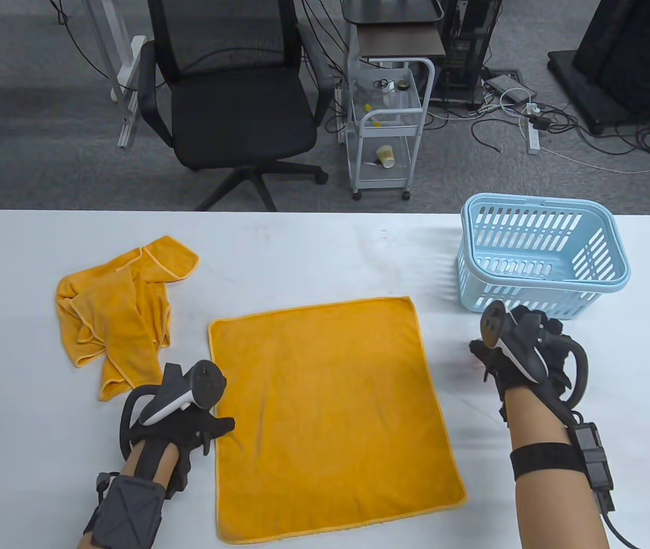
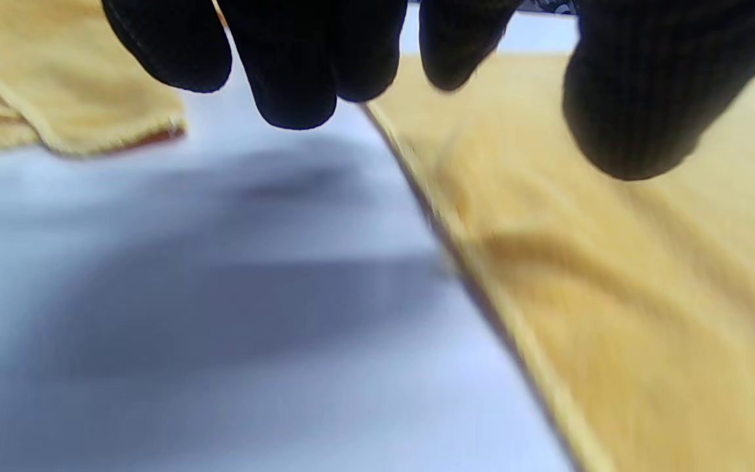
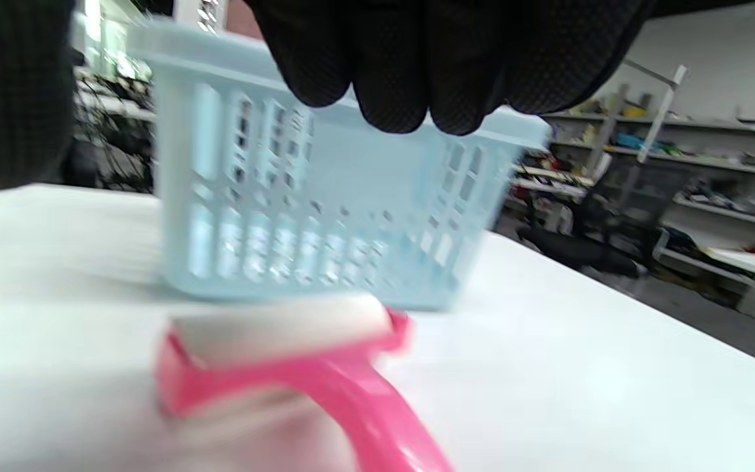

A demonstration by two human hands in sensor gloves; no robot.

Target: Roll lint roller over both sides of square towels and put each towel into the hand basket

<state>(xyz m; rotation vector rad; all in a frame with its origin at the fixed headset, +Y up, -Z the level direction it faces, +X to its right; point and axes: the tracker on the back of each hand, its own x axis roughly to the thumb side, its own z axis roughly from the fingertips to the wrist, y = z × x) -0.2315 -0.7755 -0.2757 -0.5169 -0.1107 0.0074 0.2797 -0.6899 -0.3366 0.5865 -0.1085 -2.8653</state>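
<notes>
One orange square towel (image 1: 325, 412) (image 2: 646, 295) lies spread flat in the middle of the white table. A second orange towel (image 1: 119, 309) (image 2: 56, 92) is crumpled at the left. My left hand (image 1: 210, 426) (image 2: 482, 98) hovers over the flat towel's left edge, fingers hanging and holding nothing. A light blue hand basket (image 1: 530, 269) (image 3: 325, 196) stands empty at the right rear. My right hand (image 1: 490, 354) (image 3: 404, 85) hangs just in front of it. Below it on the table lies a pink lint roller (image 3: 286, 354) with a white roll, ungripped and hidden in the table view.
The white table (image 1: 313, 251) has bare surface between the towels and the basket. Beyond its far edge stand a black office chair (image 1: 233, 103) and a white wheeled cart (image 1: 387, 126), with cables on the floor.
</notes>
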